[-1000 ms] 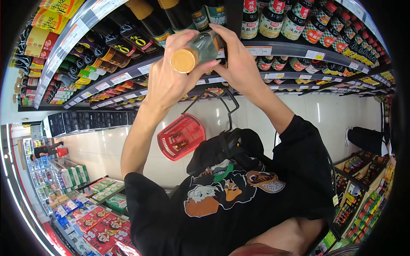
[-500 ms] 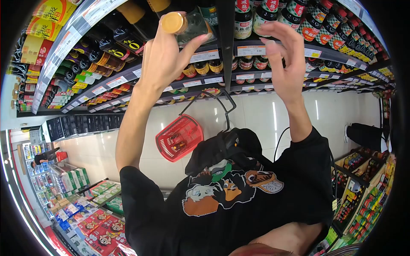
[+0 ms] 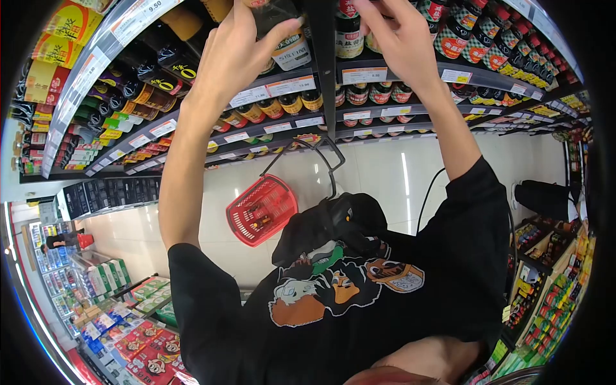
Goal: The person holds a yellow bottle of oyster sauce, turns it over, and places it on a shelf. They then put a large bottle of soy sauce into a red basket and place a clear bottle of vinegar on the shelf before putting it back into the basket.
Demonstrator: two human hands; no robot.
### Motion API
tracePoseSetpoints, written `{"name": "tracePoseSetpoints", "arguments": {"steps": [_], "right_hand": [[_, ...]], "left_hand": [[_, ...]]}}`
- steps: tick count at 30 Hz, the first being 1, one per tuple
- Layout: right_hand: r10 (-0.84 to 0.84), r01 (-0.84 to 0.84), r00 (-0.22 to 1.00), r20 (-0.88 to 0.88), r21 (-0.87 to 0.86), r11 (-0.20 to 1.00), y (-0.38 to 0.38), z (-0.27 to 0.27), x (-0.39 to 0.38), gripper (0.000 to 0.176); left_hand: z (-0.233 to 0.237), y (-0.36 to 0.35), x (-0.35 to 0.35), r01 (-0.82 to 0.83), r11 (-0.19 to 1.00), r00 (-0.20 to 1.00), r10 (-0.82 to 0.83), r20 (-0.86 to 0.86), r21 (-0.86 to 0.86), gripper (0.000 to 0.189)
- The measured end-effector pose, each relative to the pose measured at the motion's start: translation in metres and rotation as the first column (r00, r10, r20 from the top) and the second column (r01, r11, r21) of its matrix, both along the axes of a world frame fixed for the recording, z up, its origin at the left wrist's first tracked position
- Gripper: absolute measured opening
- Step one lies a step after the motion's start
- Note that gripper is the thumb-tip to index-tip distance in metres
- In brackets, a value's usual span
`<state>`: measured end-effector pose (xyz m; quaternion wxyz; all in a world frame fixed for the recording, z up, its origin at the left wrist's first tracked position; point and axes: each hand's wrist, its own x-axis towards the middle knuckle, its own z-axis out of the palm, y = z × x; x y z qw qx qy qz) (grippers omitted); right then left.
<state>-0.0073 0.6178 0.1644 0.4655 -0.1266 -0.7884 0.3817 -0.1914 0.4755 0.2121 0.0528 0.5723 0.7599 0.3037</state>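
My left hand is closed around a dark sauce bottle at the top edge of the view, thumb across its side. Beside the thumb shows a white label with dark print. My right hand reaches up to the shelf on the other side of the upright, its fingers apart and partly cut off by the top edge. Its nearest fingertips are right at the neck of a red-capped sauce bottle standing in a row.
Price tags line the shelf edge, with more bottles on the tiers below. A red shopping basket with a few items in it is on the floor in front of me. Another person stands at the right; stacked goods are at lower left.
Both hands have moved up and further in toward the shelf. The left hand's bottle went up with it, its gold cap now out of view. The right hand has come closer to the red-capped bottles.
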Motion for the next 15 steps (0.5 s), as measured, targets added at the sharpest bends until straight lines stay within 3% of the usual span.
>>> {"name": "tracePoseSetpoints", "arguments": {"steps": [2, 4, 5, 8, 11, 13, 14, 15], "right_hand": [[0.078, -0.085, 0.992, -0.101, -0.061, 0.995, 0.006, 0.009, -0.008, 0.026], [0.216, -0.198, 0.976, 0.021, -0.324, 0.925, 0.011, 0.036, -0.005, 0.024], [0.201, -0.206, 0.979, -0.047, -0.22, 0.953, 0.021, 0.031, -0.02, 0.025], [0.273, -0.278, 0.961, -0.056, -0.233, 0.932, 0.024, 0.044, -0.03, 0.024], [0.269, -0.254, 0.962, 0.043, -0.217, 0.942, 0.029, 0.044, -0.041, 0.024], [0.258, -0.236, 0.964, 0.068, -0.235, 0.943, 0.036, 0.04, -0.046, 0.026], [0.309, -0.282, 0.949, 0.067, -0.265, 0.922, 0.04, 0.036, -0.05, 0.027], [0.36, -0.327, 0.931, 0.064, -0.296, 0.898, 0.042, 0.032, -0.052, 0.028]], "left_hand": [[-0.001, 0.004, -0.002, 0.046, 0.996, 0.999, -0.045, -0.011, 0.078, 0.059], [0.013, 0.006, 0.005, -0.022, 0.997, 0.994, 0.029, 0.105, -0.069, 0.062], [0.009, 0.007, 0.001, -0.022, 0.997, 0.994, 0.029, 0.104, -0.069, 0.062], [-0.003, 0.014, -0.017, 0.074, 0.995, 0.997, -0.071, -0.043, 0.067, 0.065], [-0.008, 0.02, -0.027, 0.109, 0.992, 0.986, -0.101, -0.131, 0.056, 0.068], [-0.011, 0.025, -0.034, 0.23, 0.965, 0.935, -0.183, -0.303, 0.126, 0.071], [0.0, 0.024, -0.026, 0.231, 0.965, 0.934, -0.184, -0.306, 0.124, 0.071], [0.012, 0.023, -0.016, 0.124, 0.992, 0.987, -0.127, -0.103, -0.034, 0.073]]}}
